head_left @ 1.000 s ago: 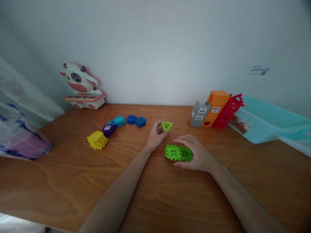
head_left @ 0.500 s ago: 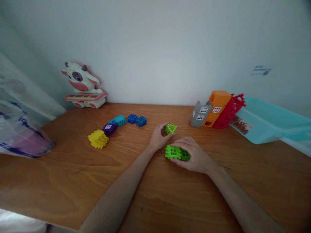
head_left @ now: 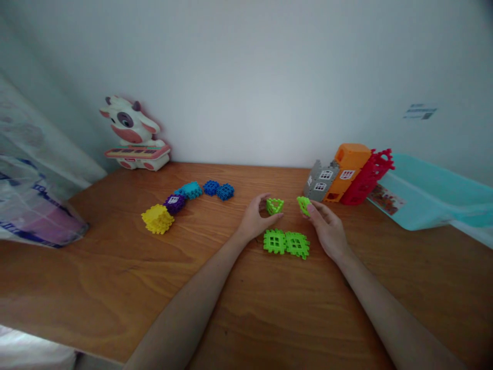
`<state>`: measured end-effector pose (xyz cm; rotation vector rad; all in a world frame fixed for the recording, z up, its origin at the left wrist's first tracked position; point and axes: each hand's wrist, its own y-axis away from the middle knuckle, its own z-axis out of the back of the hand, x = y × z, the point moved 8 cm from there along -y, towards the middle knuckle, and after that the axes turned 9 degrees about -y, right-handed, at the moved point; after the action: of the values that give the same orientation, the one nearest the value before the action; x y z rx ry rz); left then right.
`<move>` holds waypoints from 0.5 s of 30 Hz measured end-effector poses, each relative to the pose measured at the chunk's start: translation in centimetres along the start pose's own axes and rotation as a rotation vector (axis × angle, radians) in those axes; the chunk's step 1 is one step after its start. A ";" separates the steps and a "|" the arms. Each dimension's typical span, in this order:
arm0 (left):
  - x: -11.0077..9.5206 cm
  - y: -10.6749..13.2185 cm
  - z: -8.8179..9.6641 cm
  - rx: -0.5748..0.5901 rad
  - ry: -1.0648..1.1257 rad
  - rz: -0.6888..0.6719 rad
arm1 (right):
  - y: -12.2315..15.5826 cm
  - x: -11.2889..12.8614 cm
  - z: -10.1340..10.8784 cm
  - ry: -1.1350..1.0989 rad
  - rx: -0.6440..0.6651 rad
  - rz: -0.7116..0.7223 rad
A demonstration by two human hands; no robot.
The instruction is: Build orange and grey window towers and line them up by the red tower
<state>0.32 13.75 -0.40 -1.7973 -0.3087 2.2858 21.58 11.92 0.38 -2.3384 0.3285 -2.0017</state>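
My left hand (head_left: pixel 256 219) curls round a light-green triangular building piece (head_left: pixel 275 206), its thumb along the near side and the fingers at the back left. Pinched between the thumb and fingers of my right hand (head_left: pixel 330 228) is another light-green building piece (head_left: pixel 303 205), tilted up and partly hidden by the thumb. Two square green building pieces with window grids lie side by side nearer to me: the left square piece (head_left: pixel 275 241) and the right square piece (head_left: pixel 297 244), their edges touching.
Yellow (head_left: pixel 157 219), purple (head_left: pixel 174 203), light-blue (head_left: pixel 189 190) and dark-blue pieces (head_left: pixel 225 191) sit on the left of the wooden table (head_left: pixel 246 318). A grey, orange and red block structure (head_left: pixel 344 177) stands by a turquoise bin (head_left: pixel 435 200). A cow toy keyboard (head_left: pixel 136 154) and plastic bag (head_left: pixel 42 210) flank the left.
My right hand has let the square green pieces lie on the table and moved up and right, now pinching another green piece. The left hand stays at the triangular piece.
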 end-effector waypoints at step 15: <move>-0.1 -0.1 0.0 0.037 0.159 0.017 | -0.9 -1.6 0.6 -0.176 0.004 -0.125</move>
<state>0.37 13.84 -0.31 -1.9557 -0.2234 2.1280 22.05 13.05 -1.10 -2.5684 0.1741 -1.8240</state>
